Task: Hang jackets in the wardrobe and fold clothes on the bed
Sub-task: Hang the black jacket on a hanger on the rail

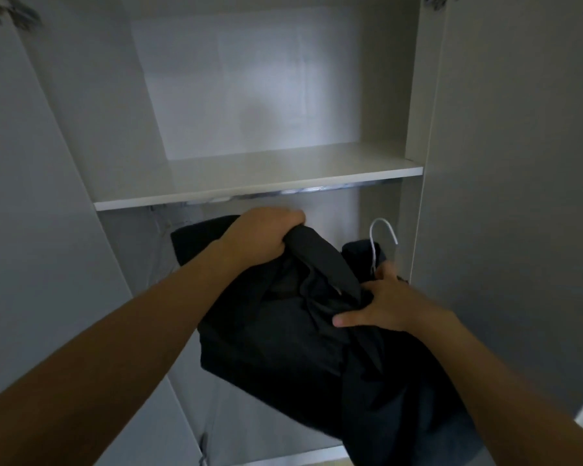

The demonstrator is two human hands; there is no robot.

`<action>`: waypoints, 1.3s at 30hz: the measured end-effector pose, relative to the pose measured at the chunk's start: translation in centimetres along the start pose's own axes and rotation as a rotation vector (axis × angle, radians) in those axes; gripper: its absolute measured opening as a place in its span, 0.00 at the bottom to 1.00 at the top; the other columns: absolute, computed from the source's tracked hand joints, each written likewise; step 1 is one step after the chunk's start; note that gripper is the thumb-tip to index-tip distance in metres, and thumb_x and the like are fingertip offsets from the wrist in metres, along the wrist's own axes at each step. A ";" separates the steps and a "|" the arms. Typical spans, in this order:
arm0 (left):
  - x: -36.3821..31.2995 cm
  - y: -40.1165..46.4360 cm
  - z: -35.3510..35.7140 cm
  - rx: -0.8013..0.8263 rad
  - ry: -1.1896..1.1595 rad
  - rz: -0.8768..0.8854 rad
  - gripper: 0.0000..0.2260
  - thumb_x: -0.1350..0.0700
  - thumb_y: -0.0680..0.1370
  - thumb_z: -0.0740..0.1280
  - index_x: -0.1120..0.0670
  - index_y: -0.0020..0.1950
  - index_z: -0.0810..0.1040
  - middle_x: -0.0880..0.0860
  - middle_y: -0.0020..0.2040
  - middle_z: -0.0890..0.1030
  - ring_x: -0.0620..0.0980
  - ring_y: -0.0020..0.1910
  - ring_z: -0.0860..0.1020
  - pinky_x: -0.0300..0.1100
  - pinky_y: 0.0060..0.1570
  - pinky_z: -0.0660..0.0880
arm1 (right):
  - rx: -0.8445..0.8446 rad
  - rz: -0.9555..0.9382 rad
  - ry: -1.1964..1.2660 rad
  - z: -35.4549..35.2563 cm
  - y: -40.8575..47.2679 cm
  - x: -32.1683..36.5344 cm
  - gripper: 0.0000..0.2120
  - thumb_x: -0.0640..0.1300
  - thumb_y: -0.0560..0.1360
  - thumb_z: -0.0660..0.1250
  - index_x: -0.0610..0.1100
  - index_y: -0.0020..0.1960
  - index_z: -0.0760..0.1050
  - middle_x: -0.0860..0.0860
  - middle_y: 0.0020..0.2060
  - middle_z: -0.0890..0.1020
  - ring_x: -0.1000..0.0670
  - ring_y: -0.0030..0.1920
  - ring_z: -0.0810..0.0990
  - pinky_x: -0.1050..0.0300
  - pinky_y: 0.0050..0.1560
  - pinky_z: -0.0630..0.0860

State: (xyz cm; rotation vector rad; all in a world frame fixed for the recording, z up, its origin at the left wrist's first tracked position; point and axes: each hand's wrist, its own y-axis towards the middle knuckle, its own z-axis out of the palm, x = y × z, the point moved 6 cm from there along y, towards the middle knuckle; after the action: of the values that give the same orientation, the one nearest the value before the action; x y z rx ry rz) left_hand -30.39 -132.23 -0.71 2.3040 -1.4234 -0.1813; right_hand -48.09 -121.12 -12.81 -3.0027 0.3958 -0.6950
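Note:
A black jacket [283, 341] hangs in front of me inside the open wardrobe, below the metal rail [303, 191]. My left hand [260, 235] grips a bunched fold of the jacket near its top left. My right hand [387, 304] holds the jacket's collar area at the right, thumb stretched across the cloth. A white hanger hook [382, 235] sticks up just above my right hand, free of the rail. The rest of the hanger is hidden by the jacket.
A pale shelf [260, 183] runs across the wardrobe just above the rail. Open doors stand at the left [31, 230] and right [519, 196]. The wardrobe's bottom board [303, 457] shows below the jacket.

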 end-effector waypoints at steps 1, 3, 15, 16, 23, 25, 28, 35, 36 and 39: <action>-0.6 0.3 0.3 0.035 0.038 0.027 0.10 0.63 0.74 0.63 0.55 0.54 0.76 0.55 0.48 0.80 0.55 0.46 0.78 0.51 0.46 0.74 | -0.042 0.009 -0.002 0.1 0.1 0.1 0.44 0.84 0.51 0.62 0.60 0.60 0.77 0.56 0.67 0.59 0.45 0.65 0.71 0.45 0.66 0.69; -1.1 0.4 1.1 0.096 0.067 0.044 0.09 0.62 0.75 0.62 0.55 0.54 0.75 0.55 0.47 0.80 0.54 0.46 0.77 0.50 0.45 0.73 | -0.144 0.019 -0.004 0.0 0.4 -0.1 0.34 0.77 0.64 0.61 0.54 0.59 0.78 0.52 0.64 0.64 0.44 0.58 0.77 0.47 0.60 0.73; -2.6 0.9 3.2 0.188 -0.230 -0.049 0.08 0.65 0.71 0.63 0.58 0.46 0.78 0.54 0.44 0.82 0.54 0.45 0.78 0.50 0.48 0.74 | -0.163 -0.132 -0.027 1.4 -0.5 2.0 0.23 0.73 0.64 0.62 0.57 0.47 0.75 0.54 0.52 0.59 0.54 0.44 0.72 0.56 0.43 0.68; -2.9 1.2 3.2 0.184 -0.236 -0.047 0.07 0.65 0.71 0.64 0.58 0.46 0.78 0.54 0.43 0.82 0.54 0.45 0.78 0.51 0.48 0.74 | -0.117 -0.115 0.017 1.7 -0.5 2.2 0.30 0.81 0.59 0.60 0.58 0.46 0.73 0.55 0.51 0.59 0.56 0.44 0.71 0.56 0.44 0.68; -4.3 2.8 2.3 0.216 -0.219 -0.010 0.02 0.62 0.73 0.67 0.61 0.43 0.77 0.55 0.42 0.80 0.54 0.43 0.78 0.51 0.47 0.74 | -0.490 -0.033 0.171 1.4 0.2 1.7 0.27 0.63 0.70 0.65 0.52 0.62 0.63 0.50 0.51 0.62 0.51 0.35 0.71 0.56 0.37 0.71; -4.4 2.8 2.0 0.238 -0.209 0.002 0.04 0.59 0.73 0.69 0.59 0.45 0.77 0.53 0.42 0.80 0.52 0.43 0.78 0.49 0.46 0.74 | -0.535 -0.053 0.230 0.8 0.4 1.5 0.21 0.55 0.74 0.62 0.58 0.66 0.62 0.51 0.50 0.63 0.52 0.33 0.71 0.56 0.37 0.70; -4.0 2.2 2.9 0.309 -0.149 -0.038 0.08 0.53 0.72 0.70 0.51 0.48 0.74 0.47 0.42 0.77 0.48 0.43 0.76 0.44 0.42 0.72 | -0.587 0.025 0.284 -0.8 1.0 0.3 0.07 0.48 0.77 0.58 0.52 0.49 0.75 0.51 0.50 0.67 0.56 0.32 0.69 0.55 0.39 0.66; -0.2 -1.8 6.3 0.354 -0.119 -0.246 0.06 0.53 0.76 0.66 0.52 0.46 0.70 0.49 0.40 0.75 0.53 0.43 0.77 0.49 0.44 0.76 | -0.564 0.049 0.341 -1.9 1.0 -2.4 0.08 0.44 0.74 0.58 0.49 0.39 0.74 0.53 0.49 0.67 0.53 0.37 0.73 0.58 0.34 0.62; -0.2 -1.8 6.2 0.303 -0.084 -0.234 0.05 0.55 0.77 0.65 0.52 0.45 0.69 0.50 0.40 0.76 0.54 0.42 0.77 0.50 0.44 0.76 | -0.491 0.027 0.305 -1.6 1.2 -2.5 0.07 0.46 0.74 0.58 0.51 0.39 0.74 0.52 0.50 0.67 0.50 0.39 0.75 0.56 0.37 0.64; -0.8 -0.7 5.5 0.199 0.036 -0.137 0.01 0.58 0.78 0.62 0.54 0.47 0.71 0.54 0.44 0.79 0.55 0.44 0.78 0.50 0.44 0.75 | -0.238 -0.018 0.321 -0.3 1.2 -3.3 0.16 0.61 0.66 0.64 0.59 0.53 0.73 0.54 0.51 0.62 0.48 0.50 0.76 0.54 0.50 0.70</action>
State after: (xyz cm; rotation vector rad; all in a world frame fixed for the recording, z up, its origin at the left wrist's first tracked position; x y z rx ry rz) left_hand -31.99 -132.82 -6.11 2.5543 -1.3188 -0.0389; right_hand -51.39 -121.45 -14.05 -3.1145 0.4943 -1.2209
